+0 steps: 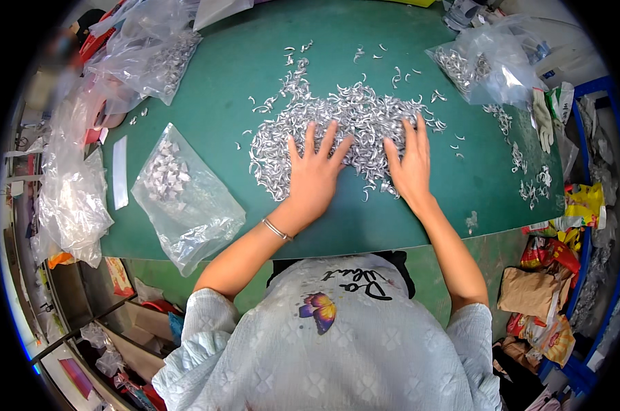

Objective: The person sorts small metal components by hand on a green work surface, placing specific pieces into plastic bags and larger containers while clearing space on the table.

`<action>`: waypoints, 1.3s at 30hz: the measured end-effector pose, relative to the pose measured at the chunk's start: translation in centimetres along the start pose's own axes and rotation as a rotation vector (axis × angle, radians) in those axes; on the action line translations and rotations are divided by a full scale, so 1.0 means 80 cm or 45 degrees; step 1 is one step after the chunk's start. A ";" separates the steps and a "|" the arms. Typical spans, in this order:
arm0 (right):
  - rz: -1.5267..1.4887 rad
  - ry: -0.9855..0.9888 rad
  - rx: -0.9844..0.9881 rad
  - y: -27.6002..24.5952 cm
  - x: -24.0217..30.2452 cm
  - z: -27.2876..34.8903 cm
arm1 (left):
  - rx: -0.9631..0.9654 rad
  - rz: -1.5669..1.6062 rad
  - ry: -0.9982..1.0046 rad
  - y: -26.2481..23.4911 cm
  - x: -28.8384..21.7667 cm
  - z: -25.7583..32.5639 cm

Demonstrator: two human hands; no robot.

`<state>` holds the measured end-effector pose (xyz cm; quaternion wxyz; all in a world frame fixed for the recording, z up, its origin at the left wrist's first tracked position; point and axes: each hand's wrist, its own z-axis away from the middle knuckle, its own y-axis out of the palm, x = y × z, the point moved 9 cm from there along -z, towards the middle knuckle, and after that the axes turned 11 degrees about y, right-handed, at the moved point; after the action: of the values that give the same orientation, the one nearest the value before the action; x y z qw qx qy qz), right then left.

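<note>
A wide heap of small curved silvery metal pieces lies spread over the green table. On the left part of the heap rests my left hand, palm down with its fingers spread. My right hand lies palm down at the heap's right side, fingers stretched out and the thumb apart. Both hands touch the pieces, and neither grips any that I can see. What lies under the palms is hidden. Stray pieces are scattered around the heap's far and right edges.
A clear bag with small whitish pieces lies left of my left forearm, near a white strip. Bags of metal pieces stand at the far left and far right. White gloves lie at the table's right edge, beside blue shelving.
</note>
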<state>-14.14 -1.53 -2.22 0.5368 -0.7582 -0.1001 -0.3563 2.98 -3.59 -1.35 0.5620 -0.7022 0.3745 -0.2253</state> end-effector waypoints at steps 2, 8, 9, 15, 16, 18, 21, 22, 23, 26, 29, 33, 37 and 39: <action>-0.110 -0.021 0.040 0.013 0.016 -0.017 | 0.016 -0.014 -0.044 0.000 0.003 -0.001; -0.012 -0.402 0.188 -0.008 0.046 -0.010 | 0.056 0.201 -0.077 -0.021 -0.012 -0.008; -0.067 -0.353 0.180 -0.023 0.037 -0.008 | 0.077 0.242 0.007 -0.022 -0.028 -0.014; -0.045 -0.039 -0.280 -0.141 -0.078 -0.025 | 0.116 0.282 0.403 -0.011 -0.113 -0.044; -0.004 0.071 -0.377 -0.160 -0.112 -0.035 | 0.135 0.234 0.404 0.001 -0.114 -0.049; 0.103 0.177 -0.484 -0.196 -0.165 -0.051 | 0.090 0.150 0.398 0.017 -0.109 -0.057; 0.206 0.228 -0.428 -0.213 -0.195 -0.067 | 0.036 0.103 0.372 0.016 -0.098 -0.061; 0.173 0.220 -0.372 -0.204 -0.181 -0.067 | 0.040 0.112 0.340 0.016 -0.095 -0.060; 0.141 0.212 -0.316 -0.198 -0.165 -0.064 | 0.040 0.126 0.299 0.014 -0.092 -0.061; -0.081 0.013 -0.017 -0.152 -0.092 -0.040 | 0.017 0.152 0.201 0.012 -0.081 -0.064; -0.053 -0.153 0.197 -0.112 -0.038 -0.011 | -0.006 0.146 0.137 0.012 -0.076 -0.071; -0.058 -0.152 0.237 -0.092 -0.011 0.004 | -0.041 0.126 0.072 0.014 -0.062 -0.089; 0.048 -0.299 0.216 -0.062 0.004 0.014 | -0.122 0.112 -0.005 0.015 -0.051 -0.107; 0.077 -0.343 0.161 -0.057 0.005 0.018 | -0.192 0.221 -0.036 -0.002 -0.048 -0.097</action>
<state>-15.64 1.48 1.21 0.5755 -0.7667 -0.1706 -0.2279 -5.08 -5.37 1.31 0.5302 -0.7106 0.4417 -0.1372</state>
